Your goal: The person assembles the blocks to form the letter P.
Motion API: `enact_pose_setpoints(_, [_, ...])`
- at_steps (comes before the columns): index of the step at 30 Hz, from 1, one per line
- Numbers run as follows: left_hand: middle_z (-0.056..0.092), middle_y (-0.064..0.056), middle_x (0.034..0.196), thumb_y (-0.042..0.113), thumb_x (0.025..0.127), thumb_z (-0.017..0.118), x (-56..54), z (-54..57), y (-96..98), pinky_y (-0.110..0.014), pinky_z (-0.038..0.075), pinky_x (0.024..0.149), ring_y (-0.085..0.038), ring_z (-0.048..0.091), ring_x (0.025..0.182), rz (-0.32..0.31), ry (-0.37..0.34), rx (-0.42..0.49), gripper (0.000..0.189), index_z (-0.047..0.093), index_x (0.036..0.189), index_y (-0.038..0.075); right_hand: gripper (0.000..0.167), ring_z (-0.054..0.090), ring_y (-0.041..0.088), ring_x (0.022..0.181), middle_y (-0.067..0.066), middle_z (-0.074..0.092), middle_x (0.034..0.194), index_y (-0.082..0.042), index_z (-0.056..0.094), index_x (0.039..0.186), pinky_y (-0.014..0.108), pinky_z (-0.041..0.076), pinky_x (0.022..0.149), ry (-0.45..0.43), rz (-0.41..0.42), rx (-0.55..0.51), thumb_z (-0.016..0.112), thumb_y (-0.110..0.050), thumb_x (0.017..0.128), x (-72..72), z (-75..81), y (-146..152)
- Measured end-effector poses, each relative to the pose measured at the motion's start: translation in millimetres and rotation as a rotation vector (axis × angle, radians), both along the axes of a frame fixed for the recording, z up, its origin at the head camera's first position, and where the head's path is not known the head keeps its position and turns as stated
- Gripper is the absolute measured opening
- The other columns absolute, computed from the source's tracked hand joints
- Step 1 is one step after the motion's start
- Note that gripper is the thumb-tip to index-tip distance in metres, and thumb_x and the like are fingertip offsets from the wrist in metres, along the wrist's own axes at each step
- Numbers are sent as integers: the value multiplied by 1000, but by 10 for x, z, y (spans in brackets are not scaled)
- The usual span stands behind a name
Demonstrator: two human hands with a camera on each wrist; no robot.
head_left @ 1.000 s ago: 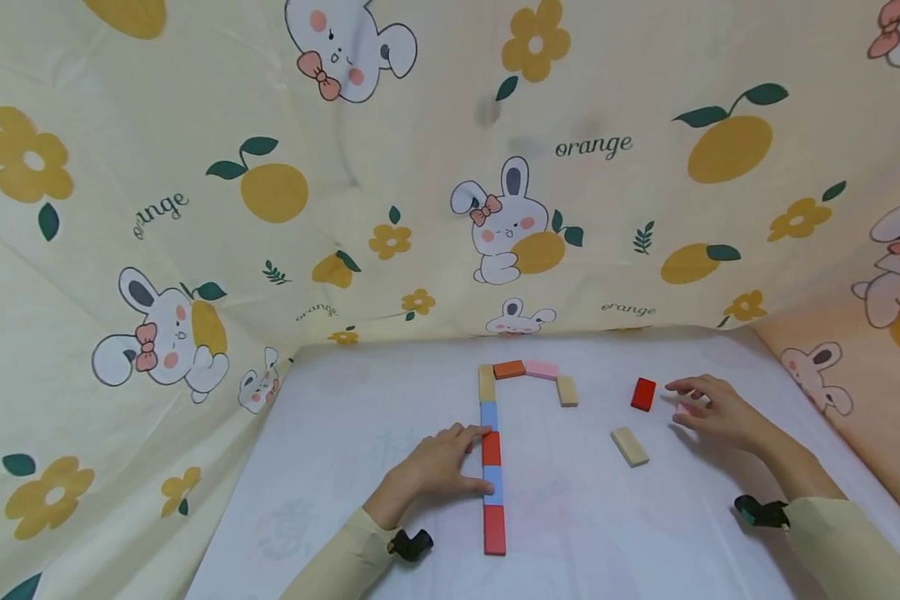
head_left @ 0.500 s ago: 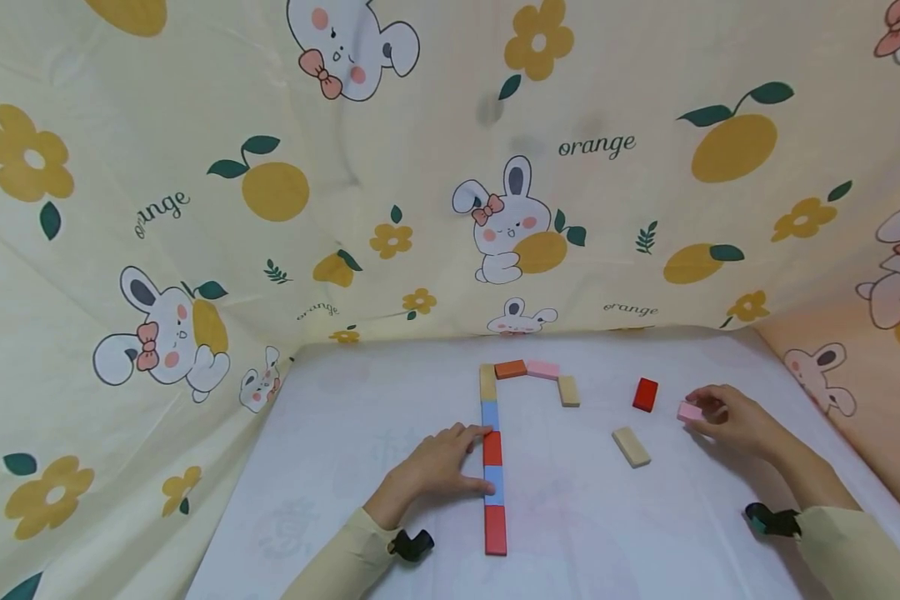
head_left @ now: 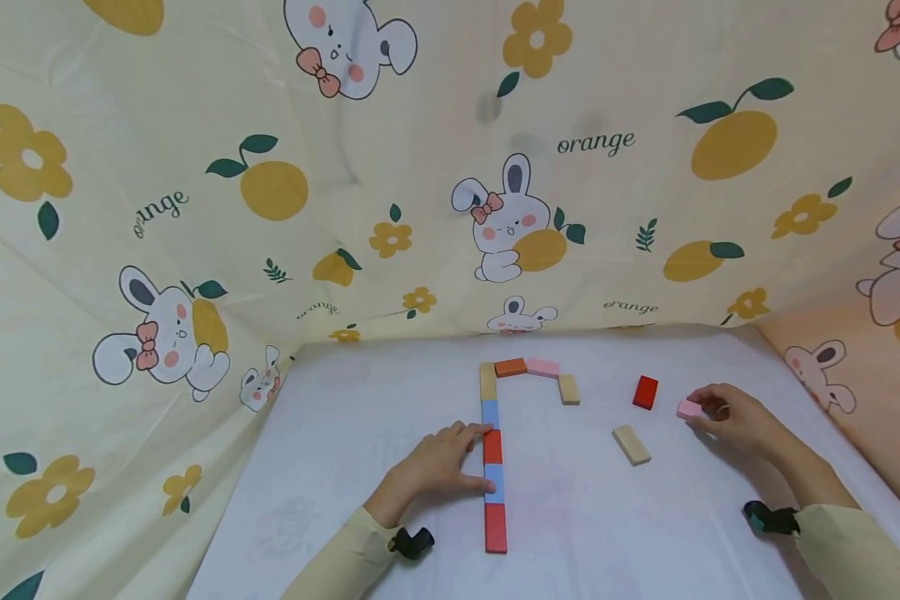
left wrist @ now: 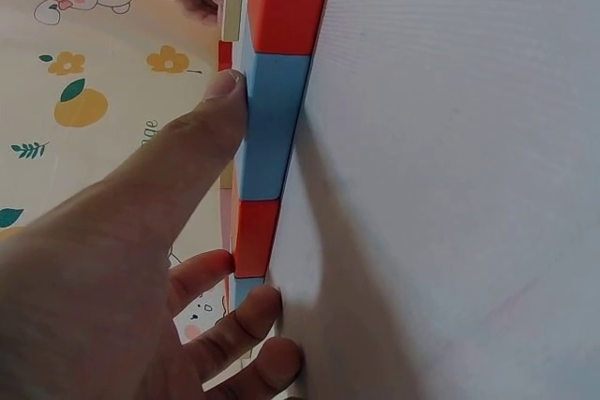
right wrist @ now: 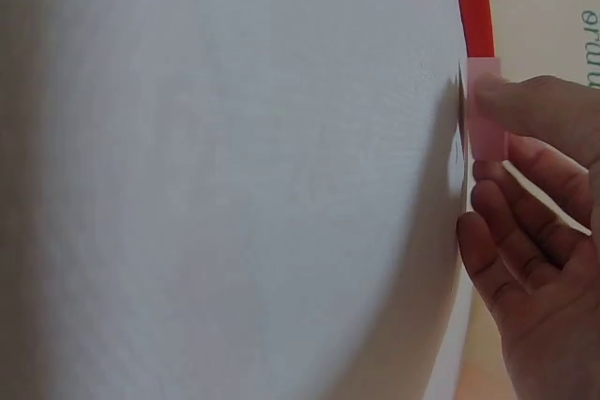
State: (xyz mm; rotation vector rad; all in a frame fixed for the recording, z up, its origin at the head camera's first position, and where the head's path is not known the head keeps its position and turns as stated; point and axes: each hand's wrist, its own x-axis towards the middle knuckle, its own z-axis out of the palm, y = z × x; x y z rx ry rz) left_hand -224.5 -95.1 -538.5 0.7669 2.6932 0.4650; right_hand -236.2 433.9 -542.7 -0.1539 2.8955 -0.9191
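Observation:
My left hand (head_left: 437,463) rests beside a straight row of flat blocks. Its thumb touches a blue block (head_left: 494,484), seen also as the blue block (left wrist: 272,128) in the left wrist view. The index fingertip lies at the edge of a red block (head_left: 492,447), where it meets another blue block (head_left: 490,413). On the right side, my right hand (head_left: 737,422) pinches a pink block (head_left: 687,409). In the right wrist view, the thumb covers part of this pink block (right wrist: 485,133); a dark gap shows between block and table.
A red block (head_left: 645,392) and a wooden block (head_left: 632,445) lie loose left of the right hand. The row ends near me with a red block (head_left: 496,528); at its far end, orange (head_left: 510,367), pink (head_left: 543,367) and wooden blocks (head_left: 568,389) bend right. Printed cloth hangs behind.
My right hand has moved slightly right and its fingers have drawn in on the pink block, which now shows more fully. The left hand and the row have stayed put.

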Motion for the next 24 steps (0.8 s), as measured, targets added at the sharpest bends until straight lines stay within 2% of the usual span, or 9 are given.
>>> enact_pose_setpoints(14, [59,8,117,69,83,83,-9,3,10,-34,50,87,-7,54,102,6,-6,-1,97,43,163,31,49,58,33,105,17,64,118,1,65,131,19,53,76,35,27,-56,85,-25,95,-92,55,-247])
enact_pose_setpoints(24, [59,7,118,68,83,83,9,29,22,-36,50,90,-7,54,104,15,-18,1,96,44,162,31,42,58,31,102,16,65,115,2,66,127,25,52,78,121,88,-79,84,-16,94,-91,111,-489])
